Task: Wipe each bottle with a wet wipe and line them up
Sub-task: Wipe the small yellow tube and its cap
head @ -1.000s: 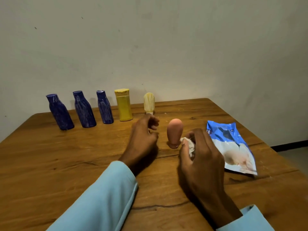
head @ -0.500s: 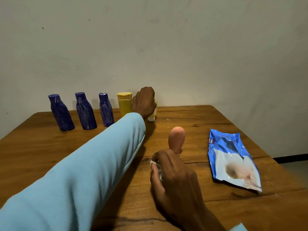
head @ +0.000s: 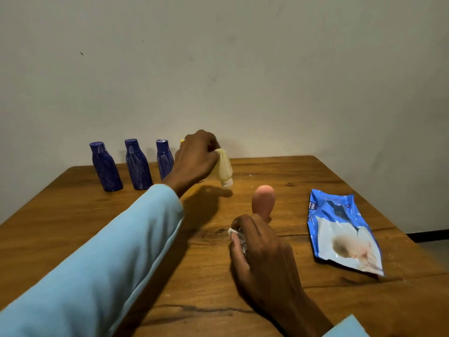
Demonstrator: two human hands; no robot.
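three dark blue bottles stand upright in a row at the far left of the wooden counter [head: 73, 227], near the wall: the first blue bottle [head: 106, 167], the second blue bottle [head: 137, 164] just beside it, and the third blue bottle [head: 164, 158], partly hidden by the left hand [head: 194, 159]. a yellow bottle [head: 182, 140] shows only as a sliver behind that hand. the left hand, reaching out of a light blue sleeve [head: 102, 263], has its fingers closed around a pale cream bottle [head: 224, 167], held off the counter, tilted, white cap down. to the right and nearer, a pink bottle [head: 263, 199] stands upright on its cap. just in front of it the right hand [head: 262, 249] rests low, fingers curled on a crumpled wet wipe [head: 239, 237]. well to the right lies a blue and white wipe packet [head: 340, 229], flat on the counter.
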